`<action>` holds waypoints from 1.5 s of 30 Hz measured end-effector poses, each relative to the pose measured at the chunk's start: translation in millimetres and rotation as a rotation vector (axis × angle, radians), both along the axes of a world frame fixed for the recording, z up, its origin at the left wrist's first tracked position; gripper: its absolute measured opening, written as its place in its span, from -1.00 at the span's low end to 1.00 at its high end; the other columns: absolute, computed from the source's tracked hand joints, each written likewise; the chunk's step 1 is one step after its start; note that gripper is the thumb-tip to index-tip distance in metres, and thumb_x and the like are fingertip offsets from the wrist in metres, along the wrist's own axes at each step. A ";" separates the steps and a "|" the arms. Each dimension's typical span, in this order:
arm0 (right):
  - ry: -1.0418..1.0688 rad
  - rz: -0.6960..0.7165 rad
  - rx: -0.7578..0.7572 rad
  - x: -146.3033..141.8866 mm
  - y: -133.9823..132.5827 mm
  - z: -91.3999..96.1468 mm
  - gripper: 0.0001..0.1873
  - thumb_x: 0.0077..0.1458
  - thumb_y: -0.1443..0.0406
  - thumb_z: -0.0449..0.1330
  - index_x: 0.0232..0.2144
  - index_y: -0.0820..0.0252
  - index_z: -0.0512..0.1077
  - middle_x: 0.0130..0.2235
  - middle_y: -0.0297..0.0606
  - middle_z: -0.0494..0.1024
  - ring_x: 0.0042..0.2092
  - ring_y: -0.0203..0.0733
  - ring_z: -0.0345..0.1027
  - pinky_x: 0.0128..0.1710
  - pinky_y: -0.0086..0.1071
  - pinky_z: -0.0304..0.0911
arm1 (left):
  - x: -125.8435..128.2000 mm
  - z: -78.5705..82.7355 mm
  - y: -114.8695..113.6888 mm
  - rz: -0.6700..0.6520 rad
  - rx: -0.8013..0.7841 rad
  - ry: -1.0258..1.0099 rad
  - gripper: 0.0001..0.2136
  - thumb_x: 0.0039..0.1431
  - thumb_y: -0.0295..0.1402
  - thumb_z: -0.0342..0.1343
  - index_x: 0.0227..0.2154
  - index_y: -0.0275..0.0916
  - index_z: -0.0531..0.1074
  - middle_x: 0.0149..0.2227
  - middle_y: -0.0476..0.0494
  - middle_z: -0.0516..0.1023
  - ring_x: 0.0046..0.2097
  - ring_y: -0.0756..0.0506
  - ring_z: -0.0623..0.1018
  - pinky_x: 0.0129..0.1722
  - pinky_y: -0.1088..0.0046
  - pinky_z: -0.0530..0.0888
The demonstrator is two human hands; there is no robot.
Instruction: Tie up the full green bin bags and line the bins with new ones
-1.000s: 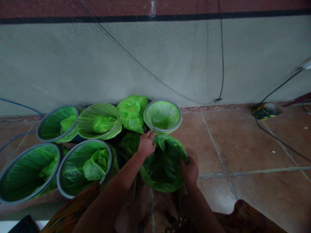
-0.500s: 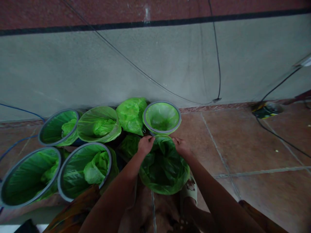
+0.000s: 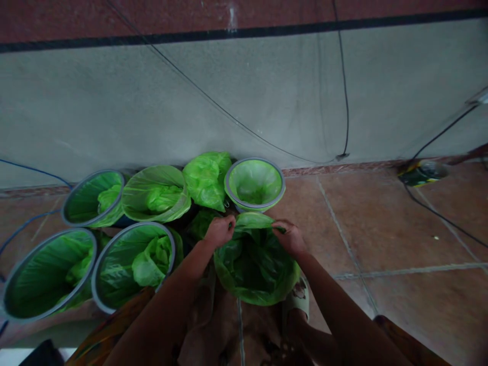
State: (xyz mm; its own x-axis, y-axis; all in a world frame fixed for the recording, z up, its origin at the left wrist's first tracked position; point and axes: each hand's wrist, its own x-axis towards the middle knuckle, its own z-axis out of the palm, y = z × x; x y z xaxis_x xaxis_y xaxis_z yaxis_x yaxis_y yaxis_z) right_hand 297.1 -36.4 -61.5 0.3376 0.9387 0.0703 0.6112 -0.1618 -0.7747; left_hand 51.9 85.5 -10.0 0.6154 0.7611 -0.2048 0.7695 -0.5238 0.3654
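A green plastic bag [image 3: 256, 267] lines a bin on the tiled floor right in front of me. My left hand [image 3: 219, 231] is closed on the bag's far rim at the left. My right hand [image 3: 290, 237] pinches the same rim at the right. Between the two hands a fold of the bag [image 3: 252, 221] is pulled up and toward me. The bin under the bag is mostly hidden by the plastic.
Several grey-rimmed bins lined with green bags stand along the wall: one just behind [image 3: 254, 184], others to the left [image 3: 134, 259] [image 3: 49, 274] [image 3: 93, 198]. A loose bag bundle [image 3: 206, 178] lies between them. Cables [image 3: 438, 213] cross the floor at the right.
My right hand moved from the bag's near right edge up to the far rim. Both hands have since drawn the far rim up and toward me.
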 end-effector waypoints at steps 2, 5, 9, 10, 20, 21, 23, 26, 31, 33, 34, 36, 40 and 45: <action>-0.032 0.006 -0.032 2.6 -0.3 6.2 -0.81 0.05 0.17 0.19 -0.35 0.08 0.56 -0.13 -0.20 0.61 -0.05 -0.11 0.47 0.03 -0.24 0.33 | -2.2 12.0 6.9 -0.049 -0.054 0.052 -0.86 0.02 -0.47 0.13 -0.35 -0.14 0.53 -0.27 -0.03 0.60 -0.19 -0.09 0.57 -0.09 0.39 0.43; -0.058 -0.045 -0.046 2.7 7.4 18.6 -0.70 0.16 0.12 0.09 -0.37 0.13 0.56 -0.18 -0.17 0.62 0.01 -0.10 0.43 0.05 -0.26 0.31 | 6.5 27.2 14.5 -0.008 -0.041 0.022 -0.94 0.05 -0.36 0.18 -0.47 -0.17 0.54 -0.10 -0.06 0.58 -0.07 -0.10 0.55 -0.03 0.39 0.43; -0.103 0.049 -0.072 -9.4 30.9 28.3 -0.68 0.20 0.18 0.04 -0.19 0.16 0.55 -0.11 -0.17 0.61 -0.02 -0.13 0.44 0.05 -0.30 0.29 | 35.1 28.7 12.6 0.015 0.084 -0.092 -0.81 0.21 -0.22 0.09 -0.31 -0.20 0.55 -0.13 -0.14 0.57 -0.08 -0.10 0.54 -0.01 0.40 0.43; -0.133 0.090 -0.107 -13.7 37.1 28.1 -0.69 0.18 0.21 0.07 -0.14 0.16 0.54 -0.08 -0.17 0.61 -0.02 -0.12 0.43 0.05 -0.30 0.28 | 42.0 25.0 10.3 -0.005 0.097 -0.083 -0.80 0.22 -0.22 0.09 -0.26 -0.19 0.54 -0.13 -0.14 0.57 -0.07 -0.11 0.54 0.00 0.39 0.42; -0.314 0.054 -0.459 -25.9 41.9 25.8 -0.68 0.21 0.24 0.06 -0.09 0.17 0.53 -0.18 -0.10 0.63 -0.18 -0.09 0.49 -0.18 -0.36 0.25 | 48.3 -8.2 -2.9 0.090 0.000 0.186 -0.77 0.20 -0.35 0.06 -0.10 -0.21 0.45 -0.09 -0.25 0.58 -0.02 -0.21 0.56 -0.04 0.28 0.45; -0.311 -0.005 -0.465 -26.1 34.0 26.9 -0.67 0.22 0.23 0.04 -0.11 0.18 0.53 -0.20 -0.09 0.63 -0.20 -0.09 0.49 -0.22 -0.36 0.25 | 45.1 -6.5 -3.1 0.102 0.012 0.165 -0.73 0.17 -0.35 0.08 -0.06 -0.20 0.44 -0.06 -0.24 0.57 0.00 -0.22 0.54 -0.01 0.27 0.44; -0.311 -0.172 -0.486 -29.3 12.6 26.5 -0.65 0.23 0.21 0.01 -0.13 0.19 0.53 -0.25 -0.07 0.63 -0.26 -0.10 0.49 -0.30 -0.36 0.23 | 37.3 -2.3 -4.0 0.155 0.031 0.103 -0.60 0.12 -0.33 0.14 0.04 -0.20 0.37 0.02 -0.23 0.54 0.05 -0.23 0.51 0.06 0.22 0.40; -0.287 -0.382 -0.489 -41.9 -27.3 19.8 -0.62 0.23 0.18 -0.03 -0.16 0.21 0.53 -0.32 -0.05 0.62 -0.32 -0.08 0.49 -0.37 -0.34 0.22 | 24.3 1.8 -6.6 0.281 0.007 -0.009 -0.41 0.06 -0.27 0.21 0.17 -0.25 0.25 0.14 -0.28 0.45 0.13 -0.25 0.45 0.12 0.18 0.36; -0.213 -0.390 -0.438 -59.7 -65.1 21.2 -0.44 0.15 0.07 0.06 0.04 0.37 0.41 -0.16 0.15 0.59 -0.19 0.09 0.50 -0.30 -0.23 0.32 | 14.6 -0.2 -8.5 0.356 0.004 -0.144 -0.46 0.09 -0.30 0.20 0.14 -0.30 0.29 0.12 -0.30 0.46 0.15 -0.21 0.44 0.14 0.27 0.35; -0.207 -0.406 -0.346 -56.4 -54.2 31.4 -0.38 0.15 0.05 0.04 0.10 0.39 0.36 -0.03 0.19 0.53 -0.06 0.12 0.47 -0.16 -0.18 0.33 | 17.0 -1.7 -6.6 0.312 0.033 -0.162 -0.56 0.10 -0.34 0.18 0.06 -0.26 0.36 0.07 -0.24 0.51 0.10 -0.18 0.47 0.12 0.30 0.36; -0.195 -0.404 -0.287 -52.9 -43.4 36.9 -0.41 0.17 0.06 0.02 0.09 0.36 0.37 0.01 0.16 0.52 -0.01 0.11 0.44 -0.09 -0.17 0.32 | 18.8 -2.5 -5.3 0.291 0.042 -0.161 -0.65 0.11 -0.37 0.16 0.00 -0.23 0.41 0.02 -0.20 0.54 0.06 -0.16 0.50 0.11 0.32 0.37; -0.107 -0.338 -0.208 -45.3 -15.4 44.8 -0.53 0.20 0.11 -0.01 -0.01 0.26 0.45 0.00 0.04 0.54 0.00 0.04 0.44 -0.02 -0.21 0.30 | 21.9 -4.2 -2.4 0.269 0.047 -0.148 -0.82 0.16 -0.43 0.09 -0.17 -0.20 0.48 -0.10 -0.14 0.59 -0.04 -0.12 0.55 0.05 0.36 0.40; 0.197 -0.158 -0.136 -39.0 31.3 40.7 -0.68 0.16 0.19 0.04 -0.21 0.20 0.53 -0.14 -0.10 0.62 -0.12 -0.12 0.51 -0.06 -0.31 0.35 | 16.3 -8.6 1.3 0.191 0.055 -0.158 -0.85 0.20 -0.49 0.01 -0.36 -0.19 0.48 -0.26 -0.10 0.60 -0.17 -0.07 0.57 -0.05 0.42 0.42; 0.298 -0.078 -0.123 -41.4 29.2 21.3 -0.74 0.03 0.25 0.11 -0.27 0.19 0.53 -0.23 -0.18 0.64 -0.16 -0.11 0.50 -0.09 -0.28 0.37 | -8.9 -10.8 2.9 -0.065 0.078 -0.206 -0.85 0.20 -0.48 0.02 -0.36 -0.18 0.48 -0.17 -0.12 0.58 -0.05 -0.08 0.53 0.05 0.36 0.38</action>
